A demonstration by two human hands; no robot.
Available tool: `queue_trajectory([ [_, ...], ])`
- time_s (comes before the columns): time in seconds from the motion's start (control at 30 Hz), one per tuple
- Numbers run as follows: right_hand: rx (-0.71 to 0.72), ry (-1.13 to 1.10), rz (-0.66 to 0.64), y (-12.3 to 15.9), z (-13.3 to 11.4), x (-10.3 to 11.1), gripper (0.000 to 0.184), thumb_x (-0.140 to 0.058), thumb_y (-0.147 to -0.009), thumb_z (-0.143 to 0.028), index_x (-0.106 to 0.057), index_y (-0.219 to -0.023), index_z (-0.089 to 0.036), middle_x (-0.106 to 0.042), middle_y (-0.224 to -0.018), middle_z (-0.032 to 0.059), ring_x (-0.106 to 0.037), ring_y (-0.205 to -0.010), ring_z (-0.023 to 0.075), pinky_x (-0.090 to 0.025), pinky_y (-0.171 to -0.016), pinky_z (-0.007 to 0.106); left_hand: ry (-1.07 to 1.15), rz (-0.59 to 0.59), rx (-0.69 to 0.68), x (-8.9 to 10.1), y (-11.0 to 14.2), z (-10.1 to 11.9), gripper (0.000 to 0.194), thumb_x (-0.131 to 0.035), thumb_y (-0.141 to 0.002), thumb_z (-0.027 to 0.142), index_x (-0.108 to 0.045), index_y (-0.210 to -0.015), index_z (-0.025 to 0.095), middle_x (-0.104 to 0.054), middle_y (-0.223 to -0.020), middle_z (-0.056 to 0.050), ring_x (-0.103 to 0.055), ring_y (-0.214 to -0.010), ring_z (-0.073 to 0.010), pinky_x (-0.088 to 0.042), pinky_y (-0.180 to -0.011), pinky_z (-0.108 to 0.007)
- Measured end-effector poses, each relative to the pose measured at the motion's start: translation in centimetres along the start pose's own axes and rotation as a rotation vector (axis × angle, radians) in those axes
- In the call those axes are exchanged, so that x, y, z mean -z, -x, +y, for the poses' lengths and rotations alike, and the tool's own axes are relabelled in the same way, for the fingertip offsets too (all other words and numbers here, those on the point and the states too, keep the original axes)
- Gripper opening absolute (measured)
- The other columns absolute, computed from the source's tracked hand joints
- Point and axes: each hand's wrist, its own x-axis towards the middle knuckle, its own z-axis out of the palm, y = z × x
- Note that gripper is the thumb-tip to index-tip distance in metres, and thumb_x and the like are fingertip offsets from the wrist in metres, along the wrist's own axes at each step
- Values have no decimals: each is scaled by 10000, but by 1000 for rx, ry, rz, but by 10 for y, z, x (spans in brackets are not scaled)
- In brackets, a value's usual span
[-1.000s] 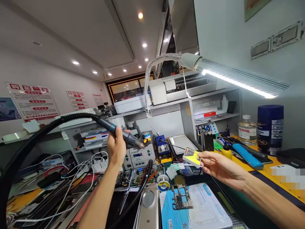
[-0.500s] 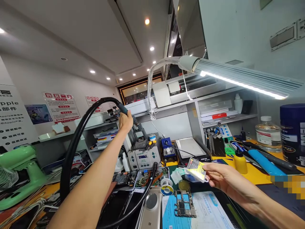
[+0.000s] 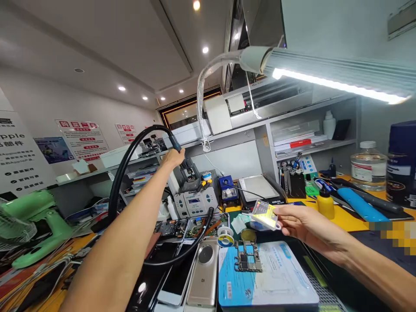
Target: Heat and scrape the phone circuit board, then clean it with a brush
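My left hand point(image 3: 173, 158) is stretched far forward and closed around a hot air gun handle point(image 3: 175, 141), whose thick black hose point(image 3: 121, 173) arcs back over my forearm. The handle is right by the upright stand on the grey rework station point(image 3: 197, 204). In my right hand point(image 3: 300, 220), between thumb and fingers, is a small clear-and-yellow plastic case point(image 3: 265, 215). Below it a phone circuit board point(image 3: 248, 258) lies on a blue-and-white box point(image 3: 276, 281). A solder spool point(image 3: 225, 237) stands just behind the box, near a small round tin point(image 3: 248, 235).
A gold phone point(image 3: 203, 277) lies left of the box. Overhead hangs a lit lamp point(image 3: 325, 82). A yellow bottle point(image 3: 325, 204) and a clear jar point(image 3: 368, 167) stand on the right. At far left is a green fan point(image 3: 42, 229). Shelves point(image 3: 312, 147) line the back.
The view has tilted down, showing more of the bench. The air gun handle stands more upright and slightly closer to the stand. The plastic case stays in my right hand.
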Motion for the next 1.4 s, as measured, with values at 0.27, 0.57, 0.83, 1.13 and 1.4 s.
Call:
queue_trajectory([
  [0.27,-210,21,-57,9,0,-10,100,-669,-963,-238,-686,-903,-160,-691,-853,5,-639,-711,109,-554,-622,235,223,-413,-247,-28,132,46,385,-624,-960,452,-630,-1249,199,-671,-1222,-95,-663,-1075,-237,-610,-895,-447],
  [0.57,-204,19,-163,23,-7,-20,129,-771,-833,-251,-743,-737,-169,-677,-739,59,-566,-626,118,-516,-592,227,365,-715,-480,-78,222,55,626,-785,-827,353,-529,-1395,293,-635,-1377,-81,-626,-1239,-282,-536,-1079,-548],
  [0.83,-226,27,-208,24,-16,-17,163,-768,-851,-328,-768,-794,-175,-681,-791,86,-619,-681,158,-532,-587,244,371,-559,-428,-94,223,52,488,-712,-881,487,-600,-1286,238,-686,-1230,-92,-676,-1095,-239,-588,-975,-474],
  [1.13,-322,-35,-197,21,-8,-16,202,-687,-903,-300,-794,-826,-147,-681,-748,89,-602,-633,133,-545,-608,221,397,-294,-312,-114,248,42,652,-782,-780,540,-521,-1343,341,-683,-1304,-5,-689,-1174,-252,-608,-991,-439],
  [1.4,-363,-50,-196,21,-5,-16,215,-679,-900,-303,-789,-808,-143,-673,-745,88,-594,-614,132,-551,-601,229,447,-190,-203,-117,261,48,663,-822,-723,495,-522,-1297,350,-728,-1186,-29,-727,-1010,-250,-618,-805,-460],
])
